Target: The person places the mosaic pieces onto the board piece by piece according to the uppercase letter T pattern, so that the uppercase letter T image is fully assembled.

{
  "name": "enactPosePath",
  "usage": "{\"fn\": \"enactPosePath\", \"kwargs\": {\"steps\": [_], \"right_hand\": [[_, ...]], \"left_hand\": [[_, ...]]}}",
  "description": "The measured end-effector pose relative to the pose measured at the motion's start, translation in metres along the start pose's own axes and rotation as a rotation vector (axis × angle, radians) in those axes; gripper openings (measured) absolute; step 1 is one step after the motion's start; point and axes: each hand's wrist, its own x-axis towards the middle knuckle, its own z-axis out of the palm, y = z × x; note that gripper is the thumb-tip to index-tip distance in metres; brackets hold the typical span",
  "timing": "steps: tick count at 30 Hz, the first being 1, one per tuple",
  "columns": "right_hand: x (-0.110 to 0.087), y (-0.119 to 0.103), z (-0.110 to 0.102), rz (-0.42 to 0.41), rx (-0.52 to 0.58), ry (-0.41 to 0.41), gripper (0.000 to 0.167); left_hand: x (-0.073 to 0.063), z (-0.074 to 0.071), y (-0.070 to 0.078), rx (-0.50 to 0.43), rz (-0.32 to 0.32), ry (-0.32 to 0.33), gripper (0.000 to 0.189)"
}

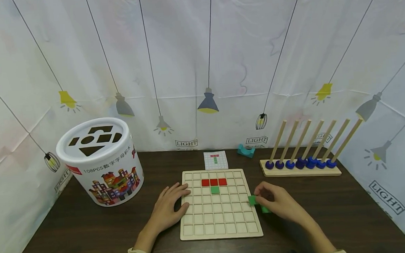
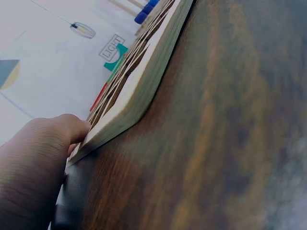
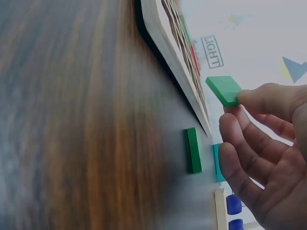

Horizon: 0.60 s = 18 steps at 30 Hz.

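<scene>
A wooden grid board (image 1: 209,218) lies on the dark table, with three red tiles (image 1: 214,182) in a row and one green tile (image 1: 215,189) under the middle one. My left hand (image 1: 169,207) rests on the board's left edge, its fingers fairly straight. Thumb and fingertips of my right hand (image 1: 278,200) pinch a green square tile (image 3: 224,90), held up by the board's right edge. Below it, another green tile (image 3: 194,150) lies on the table beside the board.
Behind the board is a small pattern card (image 1: 209,162) with a red and green T shape. A teal block (image 1: 246,151) lies to its right. A peg rack (image 1: 301,171) with blue beads stands at the back right, a white bucket (image 1: 112,181) at the left.
</scene>
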Motion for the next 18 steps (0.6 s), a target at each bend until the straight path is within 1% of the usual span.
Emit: {"fn": "enactPosePath", "kwargs": {"steps": [4,7,11,18], "right_hand": [[0.003,-0.001,0.003,0.013,0.031,0.021,0.012],[0.006,-0.002,0.006,0.000,0.062,0.030,0.012],[0.009,-0.004,0.010,-0.005,0.109,0.028,0.013],[0.013,-0.007,0.015,0.018,0.159,0.022,0.015]], "left_hand": [[0.000,0.000,0.000,-0.002,-0.002,0.001,0.038],[0.000,0.001,0.000,0.001,0.003,0.007,0.038],[0.000,0.002,-0.001,0.007,0.011,0.017,0.037],[0.000,0.002,-0.001,0.008,0.008,0.010,0.037]]}}
